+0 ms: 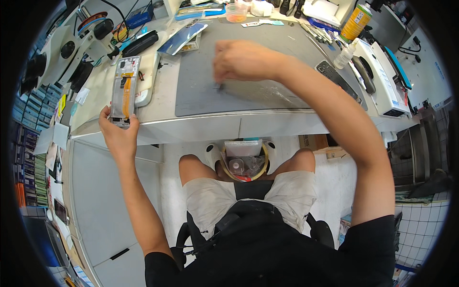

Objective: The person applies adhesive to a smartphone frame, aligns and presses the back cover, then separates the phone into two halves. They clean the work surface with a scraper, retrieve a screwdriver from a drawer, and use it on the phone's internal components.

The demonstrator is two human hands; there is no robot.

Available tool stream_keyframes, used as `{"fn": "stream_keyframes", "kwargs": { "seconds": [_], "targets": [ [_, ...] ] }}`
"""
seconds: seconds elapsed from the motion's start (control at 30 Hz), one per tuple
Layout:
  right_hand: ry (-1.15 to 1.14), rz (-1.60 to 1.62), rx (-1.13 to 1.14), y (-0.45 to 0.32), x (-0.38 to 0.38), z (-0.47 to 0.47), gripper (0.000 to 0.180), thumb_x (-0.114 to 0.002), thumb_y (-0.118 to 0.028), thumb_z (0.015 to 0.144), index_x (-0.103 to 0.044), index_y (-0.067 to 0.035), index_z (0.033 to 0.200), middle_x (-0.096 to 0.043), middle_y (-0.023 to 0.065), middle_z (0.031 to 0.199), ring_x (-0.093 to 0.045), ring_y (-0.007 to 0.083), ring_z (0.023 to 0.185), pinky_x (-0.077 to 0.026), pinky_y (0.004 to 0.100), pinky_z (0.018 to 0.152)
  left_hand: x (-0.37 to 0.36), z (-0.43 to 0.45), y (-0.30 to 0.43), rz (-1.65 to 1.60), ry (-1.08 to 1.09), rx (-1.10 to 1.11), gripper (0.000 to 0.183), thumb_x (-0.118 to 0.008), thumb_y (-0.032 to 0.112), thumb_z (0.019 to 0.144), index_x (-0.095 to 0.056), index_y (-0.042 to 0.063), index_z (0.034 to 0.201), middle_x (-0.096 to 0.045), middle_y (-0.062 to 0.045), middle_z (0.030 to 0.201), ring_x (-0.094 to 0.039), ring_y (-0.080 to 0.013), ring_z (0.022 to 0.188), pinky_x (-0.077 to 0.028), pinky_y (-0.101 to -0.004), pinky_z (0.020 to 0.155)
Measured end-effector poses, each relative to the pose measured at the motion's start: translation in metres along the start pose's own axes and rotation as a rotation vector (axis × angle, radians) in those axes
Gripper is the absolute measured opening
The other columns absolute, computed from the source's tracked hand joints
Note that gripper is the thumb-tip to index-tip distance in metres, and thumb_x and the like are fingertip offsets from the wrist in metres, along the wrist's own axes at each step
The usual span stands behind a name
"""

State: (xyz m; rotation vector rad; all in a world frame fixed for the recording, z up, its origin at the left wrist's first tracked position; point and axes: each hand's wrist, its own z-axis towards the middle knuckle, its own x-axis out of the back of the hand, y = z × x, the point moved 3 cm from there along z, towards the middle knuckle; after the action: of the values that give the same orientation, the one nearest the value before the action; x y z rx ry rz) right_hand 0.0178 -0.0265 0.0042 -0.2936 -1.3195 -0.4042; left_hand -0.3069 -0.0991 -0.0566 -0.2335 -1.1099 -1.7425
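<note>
My left hand (120, 131) grips the lower end of an opened smartphone part (124, 88), thumb on one side and fingers on the other. The part is long and silvery, with an orange flex cable (126, 97) along it. It is over the bench's left side, beside a cream-coloured device (145, 84). My right hand (238, 60) is blurred above the grey work mat (204, 102), its fingers curled downward. A small dark thing (220, 86) shows under the fingertips; whether the hand holds it, I cannot tell. Smudges and shiny streaks mark the mat there.
A microscope (66, 53) stands at the left, near a black case (140, 43). A blue reflective sheet (182, 37) lies behind the mat's left corner. At right are a phone (337, 80), a dropper bottle (343, 57) and a white machine (382, 80). A bin (265, 165) stands between the feet.
</note>
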Motion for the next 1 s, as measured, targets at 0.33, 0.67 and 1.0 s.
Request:
{"fn": "stream_keyframes", "kwargs": {
  "seconds": [0.33, 0.67, 1.0],
  "targets": [
    [0.0, 0.013, -0.158, -0.003, 0.038, -0.101, 0.007, -0.071, -0.019, 0.081, -0.072, -0.012, 0.084, -0.067, -0.0019, 0.089, -0.057, 0.0221, 0.098, -0.051, 0.0341, 0.084, 0.001, 0.0, 0.006, -0.047, 0.001, 0.025, 0.07, -0.075, 0.022, 0.075, -0.043, -0.006, 0.131, -0.05, -0.022, 0.129, -0.05, -0.0351, 0.12, -0.039, -0.0402, 0.104],
    [0.056, -0.05, -0.044, -0.038, -0.011, 0.064, 0.008, -0.068, -0.021, 0.083, -0.073, -0.017, 0.086, -0.067, -0.0048, 0.086, -0.056, 0.0181, 0.101, -0.052, 0.0348, 0.078, 0.002, 0.004, 0.008, -0.012, 0.008, -0.009, 0.068, -0.074, 0.023, 0.075, -0.044, -0.007, 0.128, -0.05, -0.022, 0.127, -0.051, -0.0352, 0.118, -0.04, -0.0397, 0.103],
    [-0.03, -0.025, 0.027, -0.034, 0.023, -0.067, 0.008, -0.065, -0.017, 0.081, -0.073, -0.016, 0.08, -0.067, -0.0051, 0.083, -0.058, 0.0188, 0.097, -0.053, 0.032, 0.075, 0.001, 0.001, -0.001, 0.056, 0.035, -0.022, 0.069, -0.075, 0.025, 0.075, -0.044, -0.006, 0.129, -0.052, -0.021, 0.126, -0.052, -0.0359, 0.118, -0.04, -0.0405, 0.102]
  ]
}}
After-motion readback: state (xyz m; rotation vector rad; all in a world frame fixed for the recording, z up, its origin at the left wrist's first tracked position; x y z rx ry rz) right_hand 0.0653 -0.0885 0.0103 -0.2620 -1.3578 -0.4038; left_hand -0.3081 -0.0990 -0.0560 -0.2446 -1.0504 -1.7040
